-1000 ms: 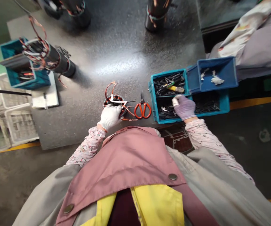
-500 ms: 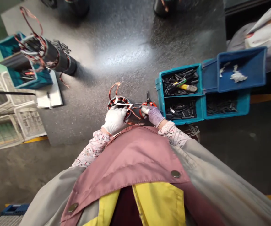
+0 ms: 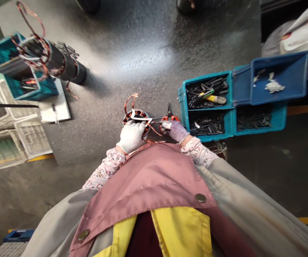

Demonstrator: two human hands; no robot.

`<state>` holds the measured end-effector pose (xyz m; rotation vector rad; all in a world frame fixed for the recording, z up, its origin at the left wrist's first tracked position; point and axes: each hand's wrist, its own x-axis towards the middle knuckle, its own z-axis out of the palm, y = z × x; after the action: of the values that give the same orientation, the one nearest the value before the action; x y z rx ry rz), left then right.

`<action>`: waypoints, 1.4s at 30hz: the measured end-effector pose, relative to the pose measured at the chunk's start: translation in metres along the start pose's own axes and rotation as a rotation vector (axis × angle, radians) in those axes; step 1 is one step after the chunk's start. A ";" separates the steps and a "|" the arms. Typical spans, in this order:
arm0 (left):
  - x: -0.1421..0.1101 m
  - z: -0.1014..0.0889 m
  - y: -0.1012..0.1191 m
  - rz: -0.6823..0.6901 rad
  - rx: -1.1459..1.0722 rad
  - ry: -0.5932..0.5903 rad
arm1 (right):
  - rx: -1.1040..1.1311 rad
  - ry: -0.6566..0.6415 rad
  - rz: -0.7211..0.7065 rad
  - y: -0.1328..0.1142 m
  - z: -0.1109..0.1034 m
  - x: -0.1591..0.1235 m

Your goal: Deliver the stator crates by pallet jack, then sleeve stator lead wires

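In the head view, a round motor stator point(image 3: 140, 113) with dark slots and copper windings lies at the table's near side. My left hand point(image 3: 132, 135), in a white glove, is closed on its near rim. A white strip point(image 3: 141, 119) crosses its top, and copper leads point(image 3: 155, 129) stick out to the right. My right hand point(image 3: 174, 130), in a purple and white glove, has its fingers pinched on a thin wire lead that runs from the stator. Red-handled cutters point(image 3: 169, 113) sit right at those fingers, blades pointing away from me; whether the hand touches them is unclear.
Teal bins point(image 3: 207, 138) of black sleeve pieces stand right, with a blue bin point(image 3: 279, 98) holding white scraps. At left are a tall stator stack point(image 3: 68, 67), a teal bin point(image 3: 33, 94), a white pad point(image 3: 59, 109) and pale baskets point(image 3: 33, 137). Dark cylinders point(image 3: 186, 7) stand at the far side.
The view has shifted slightly. Both hands keep almost the same places at the stator and the wire lead, with no clear change of grip.
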<state>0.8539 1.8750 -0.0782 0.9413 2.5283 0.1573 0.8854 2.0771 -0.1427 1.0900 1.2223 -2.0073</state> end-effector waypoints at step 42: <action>-0.001 0.002 0.001 -0.003 -0.002 0.049 | -0.261 -0.094 -0.260 0.014 -0.019 0.020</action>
<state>0.8558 1.8750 -0.0795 0.9432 2.5737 0.1836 0.8925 2.0874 -0.1714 0.7344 1.5900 -1.9854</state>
